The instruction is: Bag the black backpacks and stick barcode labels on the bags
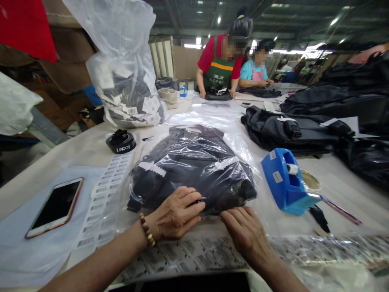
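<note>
In front of me lies a black bag (188,174) inside a clear plastic bag (179,149), with white paper strips wrapped around parts of it. My left hand (178,213), wearing a bead bracelet, rests at the near edge with its fingers curled on the plastic. A bit of black shows between those fingers. To its right, my right hand (246,229) has its fingers closed over the near edge of the same plastic bag; the fingertips are partly hidden.
A blue tape dispenser (282,178) stands at right, near a black backpack (279,129). Leftward lie a phone (56,207), barcode label sheets (105,190) and a black strap roll (120,142). Behind is a large plastic sack (127,89); two co-workers (219,65) handle black bags.
</note>
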Action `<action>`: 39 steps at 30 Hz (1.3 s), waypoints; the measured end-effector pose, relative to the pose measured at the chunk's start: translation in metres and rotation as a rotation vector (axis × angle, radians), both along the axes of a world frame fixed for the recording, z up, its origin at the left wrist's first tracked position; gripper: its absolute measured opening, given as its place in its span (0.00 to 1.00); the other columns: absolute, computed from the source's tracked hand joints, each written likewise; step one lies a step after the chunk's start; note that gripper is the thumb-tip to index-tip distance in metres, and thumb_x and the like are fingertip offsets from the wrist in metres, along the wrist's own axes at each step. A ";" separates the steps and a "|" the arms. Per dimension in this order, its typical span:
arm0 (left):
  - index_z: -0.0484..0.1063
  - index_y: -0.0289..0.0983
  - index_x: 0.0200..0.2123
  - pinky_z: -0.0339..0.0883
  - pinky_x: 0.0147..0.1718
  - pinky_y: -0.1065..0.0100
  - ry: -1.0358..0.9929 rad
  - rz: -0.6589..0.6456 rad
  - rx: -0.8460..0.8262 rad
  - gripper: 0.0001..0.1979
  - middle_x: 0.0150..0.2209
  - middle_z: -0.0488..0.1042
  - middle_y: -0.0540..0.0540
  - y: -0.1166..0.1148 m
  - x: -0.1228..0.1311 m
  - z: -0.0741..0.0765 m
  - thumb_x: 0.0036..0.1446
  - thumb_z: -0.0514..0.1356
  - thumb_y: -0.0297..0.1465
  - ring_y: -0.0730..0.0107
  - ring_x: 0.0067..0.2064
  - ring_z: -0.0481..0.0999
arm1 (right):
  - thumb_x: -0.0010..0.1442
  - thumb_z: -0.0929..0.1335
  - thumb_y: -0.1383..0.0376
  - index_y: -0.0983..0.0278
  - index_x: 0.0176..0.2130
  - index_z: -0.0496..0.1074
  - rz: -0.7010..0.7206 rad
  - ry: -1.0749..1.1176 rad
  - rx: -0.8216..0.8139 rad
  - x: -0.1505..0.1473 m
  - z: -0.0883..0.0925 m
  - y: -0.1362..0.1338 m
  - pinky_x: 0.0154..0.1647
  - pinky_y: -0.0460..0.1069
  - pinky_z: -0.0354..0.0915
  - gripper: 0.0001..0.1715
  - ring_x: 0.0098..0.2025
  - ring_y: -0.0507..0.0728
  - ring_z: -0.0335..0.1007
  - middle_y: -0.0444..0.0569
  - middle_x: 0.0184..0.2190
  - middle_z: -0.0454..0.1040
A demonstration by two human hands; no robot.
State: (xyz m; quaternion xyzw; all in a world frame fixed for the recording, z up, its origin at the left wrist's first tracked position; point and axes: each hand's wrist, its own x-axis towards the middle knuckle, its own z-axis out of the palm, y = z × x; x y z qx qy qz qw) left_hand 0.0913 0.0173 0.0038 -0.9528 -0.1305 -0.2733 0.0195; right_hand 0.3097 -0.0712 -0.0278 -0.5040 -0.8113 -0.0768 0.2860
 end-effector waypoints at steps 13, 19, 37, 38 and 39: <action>0.70 0.39 0.32 0.59 0.47 0.51 -0.085 0.214 0.100 0.03 0.43 0.65 0.40 -0.016 0.033 -0.021 0.54 0.57 0.28 0.57 0.46 0.64 | 0.65 0.60 0.66 0.63 0.29 0.68 -0.144 0.116 -0.010 -0.003 0.001 0.005 0.31 0.49 0.50 0.14 0.27 0.53 0.59 0.44 0.22 0.66; 0.69 0.38 0.26 0.56 0.47 0.51 -0.078 0.258 0.035 0.05 0.43 0.65 0.41 -0.018 0.037 -0.021 0.54 0.57 0.28 0.58 0.47 0.63 | 0.65 0.60 0.66 0.63 0.29 0.67 -0.152 0.133 -0.016 -0.004 0.002 0.004 0.30 0.49 0.50 0.14 0.27 0.53 0.59 0.43 0.22 0.66; 0.66 0.35 0.29 0.60 0.47 0.53 -0.096 0.186 -0.055 0.05 0.41 0.68 0.42 -0.019 0.047 -0.019 0.55 0.52 0.23 0.60 0.45 0.66 | 0.63 0.58 0.72 0.63 0.29 0.66 -0.297 -0.076 0.004 0.053 0.013 -0.035 0.52 0.54 0.50 0.14 0.27 0.51 0.57 0.40 0.20 0.62; 0.66 0.35 0.29 0.60 0.46 0.53 -0.096 0.177 -0.066 0.05 0.41 0.68 0.42 -0.018 0.046 -0.017 0.55 0.52 0.22 0.60 0.44 0.66 | 0.64 0.59 0.70 0.63 0.28 0.65 -0.313 -0.086 0.017 0.054 0.012 -0.034 0.52 0.54 0.50 0.14 0.27 0.52 0.57 0.40 0.20 0.62; 0.66 0.35 0.29 0.61 0.46 0.53 -0.096 0.169 -0.077 0.05 0.41 0.68 0.42 -0.018 0.046 -0.016 0.55 0.52 0.22 0.61 0.44 0.66 | 0.64 0.59 0.69 0.63 0.28 0.65 -0.331 -0.096 0.027 0.055 0.011 -0.033 0.52 0.54 0.50 0.13 0.27 0.52 0.57 0.40 0.20 0.62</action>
